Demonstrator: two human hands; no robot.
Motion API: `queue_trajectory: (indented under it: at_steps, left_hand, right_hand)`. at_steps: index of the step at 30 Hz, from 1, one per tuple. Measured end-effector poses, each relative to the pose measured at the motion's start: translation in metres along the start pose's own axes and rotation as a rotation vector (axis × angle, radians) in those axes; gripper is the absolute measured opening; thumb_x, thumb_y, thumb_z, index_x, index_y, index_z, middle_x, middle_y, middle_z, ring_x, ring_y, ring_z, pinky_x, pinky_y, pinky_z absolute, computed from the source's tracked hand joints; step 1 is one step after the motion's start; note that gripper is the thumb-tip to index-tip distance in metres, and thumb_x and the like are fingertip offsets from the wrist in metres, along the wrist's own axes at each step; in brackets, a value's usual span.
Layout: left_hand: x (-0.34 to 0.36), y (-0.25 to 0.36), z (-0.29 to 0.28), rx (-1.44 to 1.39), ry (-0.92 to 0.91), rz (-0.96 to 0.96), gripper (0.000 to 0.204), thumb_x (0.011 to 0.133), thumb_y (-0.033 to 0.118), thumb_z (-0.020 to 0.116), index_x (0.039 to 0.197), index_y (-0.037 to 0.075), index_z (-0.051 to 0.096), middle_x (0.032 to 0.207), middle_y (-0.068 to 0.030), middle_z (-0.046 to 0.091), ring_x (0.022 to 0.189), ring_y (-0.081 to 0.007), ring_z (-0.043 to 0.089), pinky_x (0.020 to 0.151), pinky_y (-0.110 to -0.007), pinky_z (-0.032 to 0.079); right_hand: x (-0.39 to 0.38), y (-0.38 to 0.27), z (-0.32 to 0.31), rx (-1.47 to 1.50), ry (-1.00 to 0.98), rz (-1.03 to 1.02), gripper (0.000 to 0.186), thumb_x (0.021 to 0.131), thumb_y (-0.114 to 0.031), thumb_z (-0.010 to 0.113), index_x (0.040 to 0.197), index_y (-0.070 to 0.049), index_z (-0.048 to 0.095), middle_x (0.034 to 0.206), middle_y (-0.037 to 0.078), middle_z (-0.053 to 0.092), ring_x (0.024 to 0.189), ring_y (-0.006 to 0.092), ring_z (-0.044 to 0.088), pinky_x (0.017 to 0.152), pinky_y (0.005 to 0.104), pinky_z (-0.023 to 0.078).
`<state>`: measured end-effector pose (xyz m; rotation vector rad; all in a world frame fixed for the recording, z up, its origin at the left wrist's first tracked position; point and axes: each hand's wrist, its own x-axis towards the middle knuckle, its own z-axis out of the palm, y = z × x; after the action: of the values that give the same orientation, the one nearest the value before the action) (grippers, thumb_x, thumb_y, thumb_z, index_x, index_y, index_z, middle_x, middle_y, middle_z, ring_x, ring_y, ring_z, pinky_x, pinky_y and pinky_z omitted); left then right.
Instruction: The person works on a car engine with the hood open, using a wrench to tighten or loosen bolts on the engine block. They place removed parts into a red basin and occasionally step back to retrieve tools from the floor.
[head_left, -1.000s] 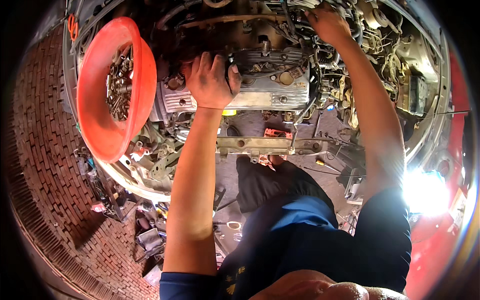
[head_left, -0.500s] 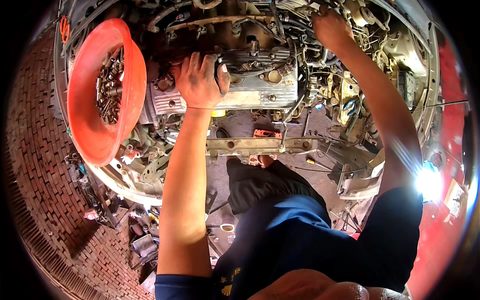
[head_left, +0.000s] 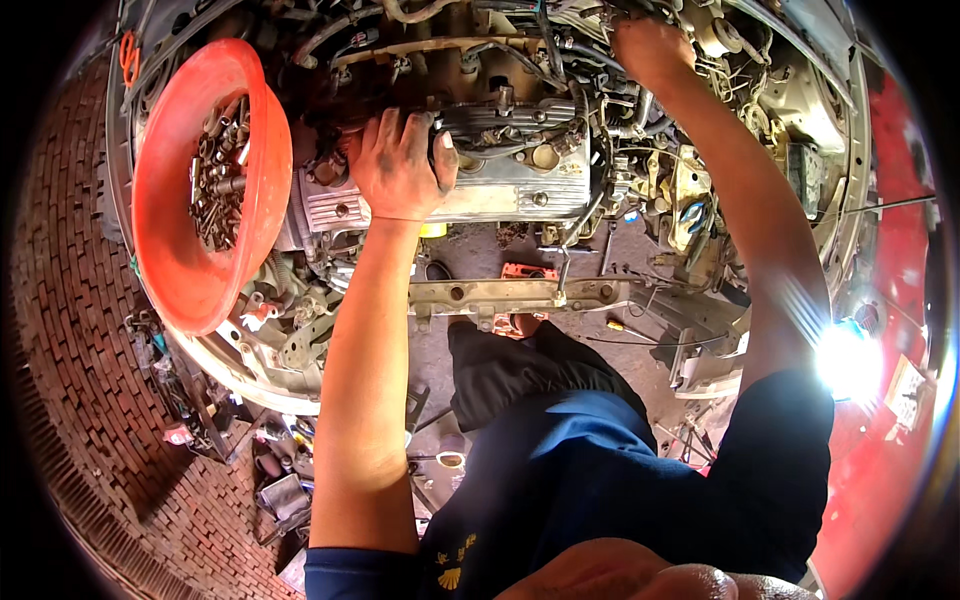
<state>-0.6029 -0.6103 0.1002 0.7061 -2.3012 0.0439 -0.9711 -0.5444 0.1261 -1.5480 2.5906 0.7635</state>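
Note:
My left hand [head_left: 400, 168] rests palm down on the left part of the silver engine valve cover [head_left: 485, 188], fingers apart and darkened with grime at the tips. My right hand [head_left: 650, 50] reaches to the far right of the engine bay, among hoses and lines [head_left: 585, 55]; its fingers are curled, and what they grip is hidden. A red plastic funnel-like container [head_left: 170, 260] full of loose sockets and metal parts [head_left: 220, 175] stands left of the engine.
A metal crossmember [head_left: 520, 290] spans the bay below the engine. On the floor are an orange-red case [head_left: 525, 271], a screwdriver [head_left: 630, 330] and piled tools [head_left: 285, 490]. A brick surface [head_left: 90, 330] is at left, a bright lamp [head_left: 848, 360] and red panel [head_left: 875, 480] at right.
The whole view has shifted slightly left since a second ago. My left hand keeps its place on the cover; my right hand has shifted slightly among the hoses.

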Motion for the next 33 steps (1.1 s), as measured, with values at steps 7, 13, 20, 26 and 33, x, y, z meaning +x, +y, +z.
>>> queue_trajectory:
  at_steps: [7, 13, 20, 26, 33]
  left_hand:
    - [-0.002, -0.005, 0.000, 0.017, 0.021, 0.007, 0.026, 0.088, 0.034, 0.059, 0.096, 0.011, 0.069, 0.093, -0.0133, 0.065, 0.085, -0.0366, 0.062, 0.076, -0.047, 0.048]
    - [-0.003, -0.001, 0.002, 0.027, 0.010, 0.016, 0.026, 0.089, 0.035, 0.058, 0.095, 0.011, 0.068, 0.091, -0.0140, 0.064, 0.083, -0.0372, 0.062, 0.075, -0.048, 0.048]
    - [-0.004, -0.001, 0.002, -0.013, 0.014, -0.018, 0.026, 0.086, 0.034, 0.060, 0.095, 0.011, 0.069, 0.094, -0.0129, 0.065, 0.086, -0.0364, 0.062, 0.078, -0.047, 0.048]
    - [-0.006, -0.005, 0.002, 0.008, -0.001, -0.020, 0.024, 0.086, 0.034, 0.061, 0.095, 0.013, 0.067, 0.094, -0.0111, 0.065, 0.085, -0.0346, 0.062, 0.077, -0.047, 0.048]
    - [-0.003, -0.004, 0.002, 0.006, 0.044, 0.004, 0.025, 0.087, 0.036, 0.060, 0.094, 0.012, 0.067, 0.093, -0.0112, 0.064, 0.084, -0.0348, 0.062, 0.076, -0.048, 0.048]
  right_hand:
    - [-0.001, 0.007, -0.035, 0.087, 0.337, -0.036, 0.037, 0.091, -0.042, 0.066, 0.097, -0.007, 0.075, 0.086, 0.017, 0.075, 0.085, 0.0335, 0.074, 0.070, 0.0493, 0.056]
    - [0.008, 0.018, -0.001, -0.054, 0.881, -0.391, 0.040, 0.085, -0.035, 0.070, 0.113, -0.006, 0.067, 0.116, 0.023, 0.065, 0.109, 0.0384, 0.065, 0.075, 0.0548, 0.055]
    - [0.019, 0.063, 0.022, -0.232, 0.649, -0.653, 0.025, 0.086, -0.029, 0.065, 0.101, -0.010, 0.066, 0.114, 0.009, 0.064, 0.119, 0.0382, 0.053, 0.097, 0.0498, 0.048]
    - [0.000, 0.075, 0.015, -0.005, 0.624, -0.572, 0.026, 0.089, -0.026, 0.066, 0.110, -0.011, 0.066, 0.113, 0.014, 0.064, 0.111, 0.0339, 0.057, 0.098, 0.0508, 0.048]
    - [0.016, 0.068, 0.032, 0.432, 0.659, -0.240, 0.032, 0.084, -0.018, 0.074, 0.114, -0.010, 0.064, 0.114, 0.018, 0.064, 0.104, 0.0408, 0.063, 0.088, 0.0507, 0.054]
